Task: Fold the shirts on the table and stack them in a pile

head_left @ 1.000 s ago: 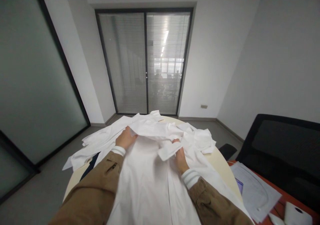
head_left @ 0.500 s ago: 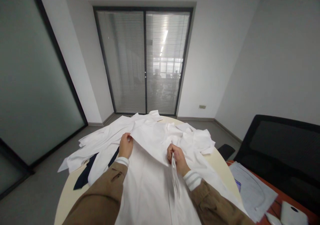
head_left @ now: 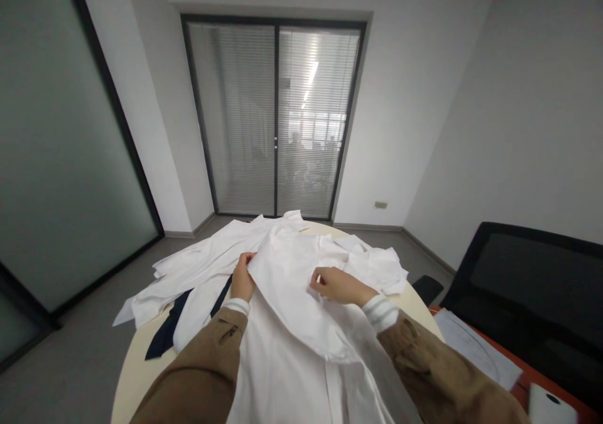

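Observation:
A white dress shirt [head_left: 287, 323] lies bunched on a round cream table [head_left: 134, 374], with a broad flap of cloth folded over its middle. My left hand [head_left: 242, 277] is shut on the flap's upper left edge. My right hand [head_left: 336, 286] lies across the flap with its fingers gathered at the cloth, and I cannot tell whether it grips. Under the shirt's left side shows a navy necktie [head_left: 166, 333], partly hidden. Another white shirt [head_left: 198, 270] lies beyond my left hand.
To the right stand an orange desk [head_left: 521, 374] with papers [head_left: 471, 348], a white device [head_left: 551, 406] and a black chair [head_left: 532, 286]. Ahead is a glass door with blinds [head_left: 273, 116], with a person [head_left: 295, 139] seated behind it.
My right hand has swung left and lies flatter across the shirt. The hanging white strip has gone from it, and the flap now spreads lower over the shirt. The necktie shows about as before.

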The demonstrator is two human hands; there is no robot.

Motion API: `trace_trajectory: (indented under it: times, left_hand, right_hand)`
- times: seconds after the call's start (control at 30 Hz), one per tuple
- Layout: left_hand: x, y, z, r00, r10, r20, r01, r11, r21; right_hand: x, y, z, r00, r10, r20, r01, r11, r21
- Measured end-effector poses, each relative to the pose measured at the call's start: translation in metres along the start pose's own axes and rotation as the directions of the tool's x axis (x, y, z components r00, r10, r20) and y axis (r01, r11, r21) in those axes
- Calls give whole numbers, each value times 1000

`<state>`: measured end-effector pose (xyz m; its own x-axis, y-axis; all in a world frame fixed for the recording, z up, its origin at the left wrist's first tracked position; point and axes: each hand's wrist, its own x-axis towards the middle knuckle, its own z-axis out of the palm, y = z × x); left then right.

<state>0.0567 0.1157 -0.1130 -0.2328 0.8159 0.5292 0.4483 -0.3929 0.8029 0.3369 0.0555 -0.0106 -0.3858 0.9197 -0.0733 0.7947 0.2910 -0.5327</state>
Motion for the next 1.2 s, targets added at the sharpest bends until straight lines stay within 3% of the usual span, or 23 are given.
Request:
trace_trajectory:
  times: [0.07,0.17,0.33,0.47,0.6,0.73,0.8,0.83,0.9,0.97,1.03,1.1,1.2]
  left_hand:
    - [0,2,0,1000,-20,-1,20,1000,-17]
    - [2,2,-1,999,-32,-11,31,998,-51]
    - [6,2,-4,999,-48,-19,45,993,-109]
    - [6,2,-6,998,-56,-3,56,992,-112]
    - [5,-2,-4,998,-62,-13,61,993,-98]
    - [7,-8,-2,996,-80,-35,77,995,-60]
    - [8,-11,-1,995,-90,-42,89,995,-37]
    - [8,-12,-1,994,-95,-47,94,995,-25]
    - [9,-13,-1,992,-109,-62,109,994,-2]
    - [10,-13,-1,987,-136,-85,138,990,19]
    - [10,-13,0,979,-172,-107,177,984,35]
    - [9,-13,2,975,-195,-111,201,979,45]
    - [7,-13,7,980,-186,-77,190,980,59]
  right_hand:
    - [19,8,13,998,13,-59,-15,999,-29]
    - [34,10,31,1000,10,28,-10,1000,10]
    - [33,2,48,966,-15,258,11,1000,17]
    - [26,0,52,953,-39,300,56,997,-50]
    - [23,3,33,971,-39,234,47,998,-29]
    - [20,6,-7,999,-31,-10,32,989,146]
    - [16,10,-23,997,-41,-69,58,962,268]
    - [14,12,-28,998,-47,-42,58,948,314]
    - [10,18,-34,993,-35,117,-6,942,336]
    - [9,26,-35,946,31,322,-114,964,241]
    - [15,31,-35,909,120,398,-177,978,110]
    - [27,34,-34,939,138,316,-162,985,51]
    - [54,32,-28,990,119,71,-124,990,60]
